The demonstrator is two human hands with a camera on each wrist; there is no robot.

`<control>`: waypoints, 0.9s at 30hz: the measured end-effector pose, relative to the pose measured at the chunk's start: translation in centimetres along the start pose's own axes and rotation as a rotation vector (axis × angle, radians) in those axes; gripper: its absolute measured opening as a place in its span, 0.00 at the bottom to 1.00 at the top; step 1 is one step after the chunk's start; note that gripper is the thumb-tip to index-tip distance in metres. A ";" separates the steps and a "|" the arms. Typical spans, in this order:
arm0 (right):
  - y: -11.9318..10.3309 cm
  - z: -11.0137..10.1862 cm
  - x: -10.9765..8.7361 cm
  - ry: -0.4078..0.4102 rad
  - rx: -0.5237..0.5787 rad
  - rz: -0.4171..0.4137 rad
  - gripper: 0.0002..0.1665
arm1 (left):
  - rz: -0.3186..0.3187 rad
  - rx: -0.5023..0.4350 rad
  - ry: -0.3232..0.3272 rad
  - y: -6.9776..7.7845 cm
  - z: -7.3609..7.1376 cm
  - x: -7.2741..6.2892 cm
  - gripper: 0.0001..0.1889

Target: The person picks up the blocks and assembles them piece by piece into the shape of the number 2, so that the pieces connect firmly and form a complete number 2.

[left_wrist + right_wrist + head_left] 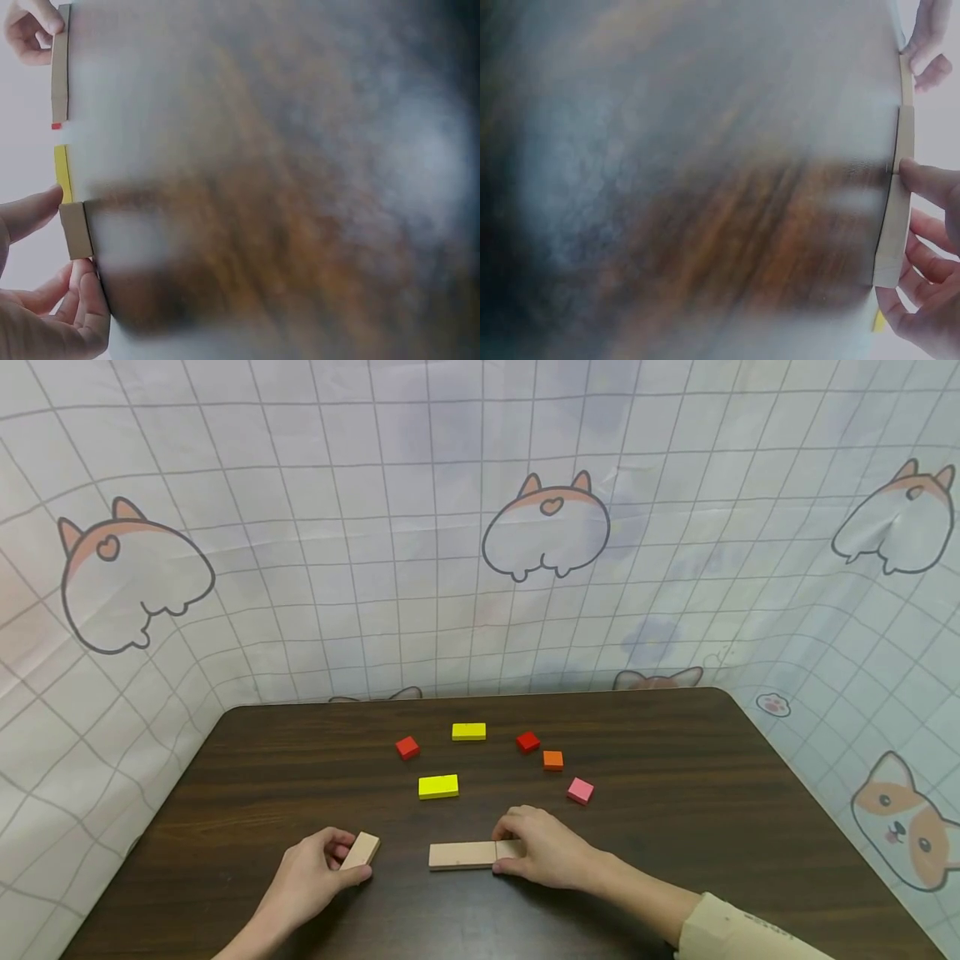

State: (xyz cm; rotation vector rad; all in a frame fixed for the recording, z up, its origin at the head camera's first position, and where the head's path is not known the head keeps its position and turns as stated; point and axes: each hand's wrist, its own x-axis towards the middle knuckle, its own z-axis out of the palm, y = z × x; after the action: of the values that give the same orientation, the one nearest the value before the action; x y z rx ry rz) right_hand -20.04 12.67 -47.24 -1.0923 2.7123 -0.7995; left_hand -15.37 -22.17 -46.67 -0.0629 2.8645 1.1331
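Note:
On the near left of the table, my left hand (306,875) holds a plain wooden block (362,850), lying slantwise, between thumb and fingers. The left wrist view shows an end of that wooden block (76,231) between the thumb and fingertips. My right hand (546,847) grips a second plain wooden block (508,850), its right part hidden under the hand. That one lies end to end with another wooden block (462,856), with a thin seam between them. In the right wrist view the thumb (922,180) sits near this seam.
Farther back lie two yellow blocks (438,787), two small red blocks (407,747), an orange block (552,761) and a pink block (580,791). The dark wood-grain table (675,777) ends at a patterned cloth backdrop (450,610) behind and at the sides.

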 end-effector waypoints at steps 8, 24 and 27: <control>-0.3 0.0 -0.1 0.002 -0.012 0.006 0.15 | 0.002 0.013 0.009 0.2 0.1 0.1 0.25; -0.1 0.1 -0.1 0.010 -0.027 0.005 0.14 | 0.016 0.059 0.035 0.5 0.5 0.4 0.20; -0.1 0.1 -0.1 0.011 -0.026 0.002 0.13 | 0.024 0.072 0.045 0.6 0.5 0.5 0.18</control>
State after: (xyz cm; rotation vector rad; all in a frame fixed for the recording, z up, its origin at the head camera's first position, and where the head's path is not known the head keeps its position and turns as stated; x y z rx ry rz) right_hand -19.89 12.60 -47.30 -1.0932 2.7401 -0.7752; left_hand -15.87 -21.38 -46.67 -0.0511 2.9503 1.0445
